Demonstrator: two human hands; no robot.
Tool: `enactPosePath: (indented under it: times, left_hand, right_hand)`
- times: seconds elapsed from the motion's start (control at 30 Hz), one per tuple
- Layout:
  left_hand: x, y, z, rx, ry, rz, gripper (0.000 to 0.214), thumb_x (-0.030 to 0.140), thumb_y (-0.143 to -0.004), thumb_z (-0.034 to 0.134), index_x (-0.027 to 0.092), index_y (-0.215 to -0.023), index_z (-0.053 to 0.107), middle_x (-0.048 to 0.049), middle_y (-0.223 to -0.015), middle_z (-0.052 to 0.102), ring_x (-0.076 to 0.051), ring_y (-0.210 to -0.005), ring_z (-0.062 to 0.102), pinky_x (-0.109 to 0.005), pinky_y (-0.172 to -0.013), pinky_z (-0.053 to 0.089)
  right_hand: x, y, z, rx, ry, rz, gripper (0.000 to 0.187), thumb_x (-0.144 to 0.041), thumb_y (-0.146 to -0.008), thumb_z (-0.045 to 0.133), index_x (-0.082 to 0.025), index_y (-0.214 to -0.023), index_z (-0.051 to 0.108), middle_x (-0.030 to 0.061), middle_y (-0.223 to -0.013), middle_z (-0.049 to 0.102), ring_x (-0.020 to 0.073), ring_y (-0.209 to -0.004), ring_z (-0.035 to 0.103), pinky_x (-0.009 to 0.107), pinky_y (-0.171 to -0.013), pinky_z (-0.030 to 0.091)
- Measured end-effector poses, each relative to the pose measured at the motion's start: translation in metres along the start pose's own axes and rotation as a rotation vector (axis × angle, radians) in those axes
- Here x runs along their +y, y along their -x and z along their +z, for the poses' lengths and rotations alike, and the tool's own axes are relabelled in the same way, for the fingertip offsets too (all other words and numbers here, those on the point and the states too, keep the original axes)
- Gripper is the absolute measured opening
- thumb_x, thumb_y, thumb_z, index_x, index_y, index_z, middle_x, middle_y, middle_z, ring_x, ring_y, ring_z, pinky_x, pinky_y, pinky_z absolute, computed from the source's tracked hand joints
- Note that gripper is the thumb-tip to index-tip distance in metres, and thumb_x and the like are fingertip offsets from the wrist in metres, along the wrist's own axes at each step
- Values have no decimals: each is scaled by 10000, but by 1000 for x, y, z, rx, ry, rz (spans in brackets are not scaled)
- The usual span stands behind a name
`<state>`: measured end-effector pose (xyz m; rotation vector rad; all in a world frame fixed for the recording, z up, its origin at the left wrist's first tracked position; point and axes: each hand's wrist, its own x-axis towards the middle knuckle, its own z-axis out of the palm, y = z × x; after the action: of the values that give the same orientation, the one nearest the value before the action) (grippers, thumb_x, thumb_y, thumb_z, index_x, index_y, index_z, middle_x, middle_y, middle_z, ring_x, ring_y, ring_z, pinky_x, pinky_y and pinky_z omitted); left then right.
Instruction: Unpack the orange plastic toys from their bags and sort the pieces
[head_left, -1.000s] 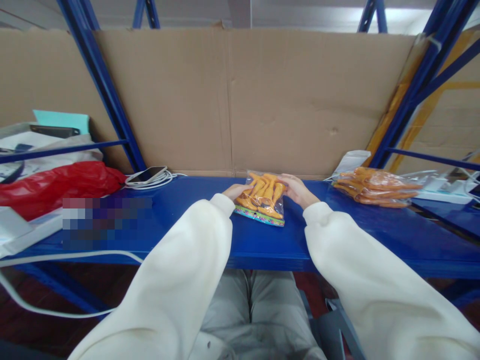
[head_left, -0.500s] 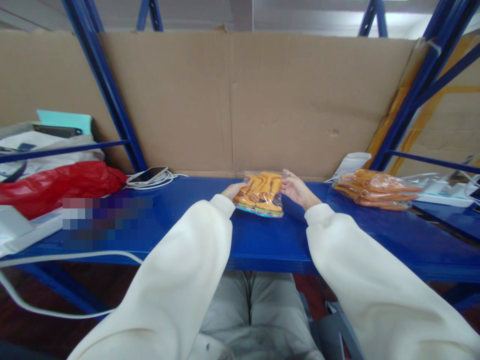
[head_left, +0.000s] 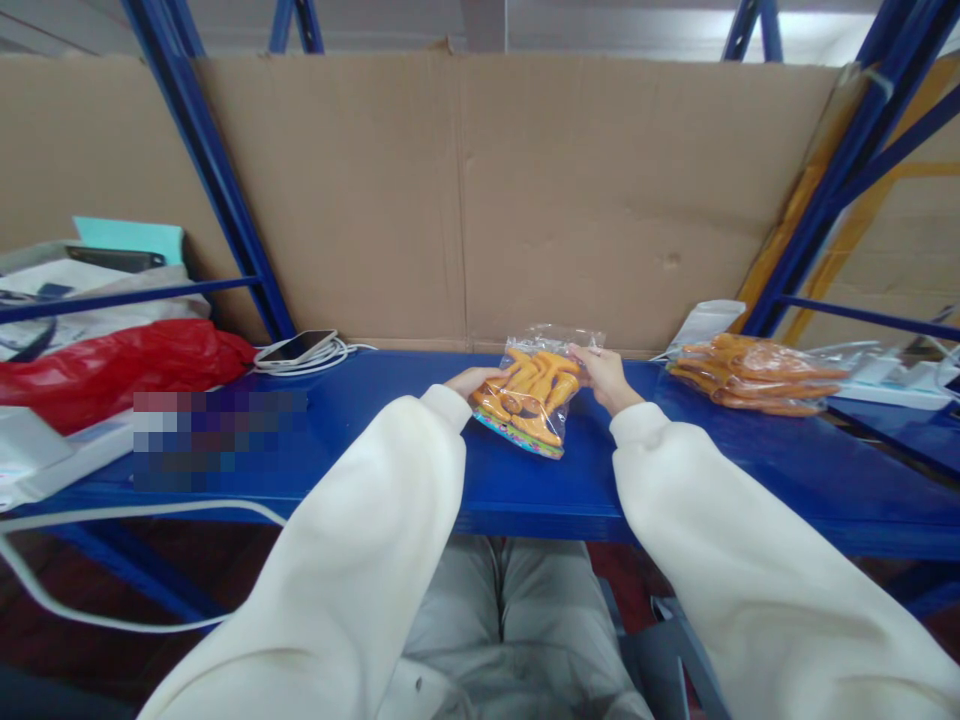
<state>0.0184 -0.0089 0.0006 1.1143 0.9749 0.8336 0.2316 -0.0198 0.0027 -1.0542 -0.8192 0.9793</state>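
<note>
Bag (head_left: 534, 392): between my two hands, over the middle of the counter (head_left: 536, 495), tilted, its strip (head_left: 517, 436) lower at the right; I can't tell whether it touches down.
Left fingers (head_left: 480, 377): closed on the bag's left side; a light pinch on slick film could let that side slip.
Right fingers (head_left: 590, 363): pinching the upper right edge; a hard pull there could stretch or tear the film.
Orange pieces (head_left: 536, 380): loose-looking inside; tipping the bag could shift their weight and twist it from my grip.
Top film (head_left: 551, 338): crumpled; sealed or not, I can't tell. If unsealed, tilting it downward could spill the pieces.
</note>
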Motion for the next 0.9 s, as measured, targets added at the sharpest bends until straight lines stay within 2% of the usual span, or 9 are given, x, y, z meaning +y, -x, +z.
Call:
enactPosePath:
  times: [0.1, 0.27, 0.47, 0.6, 0.73, 0.83, 0.9]
  left_hand:
    - [4, 6, 4, 21, 28, -126, 208, 138, -925, 511, 97, -855, 703, -76, -688, 730, -189, -653, 675, -306, -748, 545]
    - [4, 5, 3, 14, 48, -123, 202, 154, -904, 553, 95, -1029, 701, -75, -738, 748, -178, -590, 679, -298, -692, 555]
    - [3, 1, 0, -20, 83, -112, 310, 147, -899, 555, 78, -1175, 678, -99, -819, 777, -176, -584, 696, -290, -677, 568]
    - [4, 3, 4, 24, 152, -74, 302, 141, -911, 537, 73, -1176, 664, -79, -783, 771, -163, -584, 696, -274, -663, 576]
    - [5, 3, 7, 114, 218, -5, 267, 137, -934, 507, 75, -1141, 664, -56, -719, 748, -137, -569, 686, -230, -606, 564]
    - [5, 2, 3, 195, 170, 27, 234, 250, -940, 572, 134, -1115, 675, -30, -726, 744, -107, -491, 638, -197, -498, 517]
    - [6, 2, -1, 186, 133, 55, 260, 329, -920, 625, 167, -1117, 679, -28, -775, 754, -99, -488, 636, -184, -468, 498]
  right_hand:
    - [-2, -1, -1, 43, -31, 106, 188, -101, -827, 690, -154, -667, 607, -20, -528, 634, 92, -385, 540, 193, -364, 475]
    - [-1, -2, -1, 34, -101, 204, 179, -91, -852, 651, -165, -706, 580, -34, -512, 604, 90, -383, 529, 188, -383, 480]
    - [0, -7, -2, 56, -128, 237, 161, -90, -854, 628, -170, -727, 570, -32, -537, 604, 95, -391, 526, 200, -391, 473]
    - [-4, -3, -2, -78, -140, 270, 178, -246, -947, 567, -184, -780, 578, -6, -579, 632, 112, -449, 575, 199, -424, 497]
    - [-5, 7, 4, -266, -67, 417, 239, -379, -960, 554, -171, -854, 604, 30, -593, 643, 159, -496, 618, 264, -474, 543]
    - [-5, 14, 10, -367, -38, 459, 175, -319, -954, 572, -163, -899, 629, 48, -636, 677, 166, -516, 641, 267, -496, 548]
    - [-6, 17, 12, -390, -63, 427, 141, -252, -963, 546, -160, -928, 646, 60, -688, 712, 166, -576, 676, 265, -542, 569]
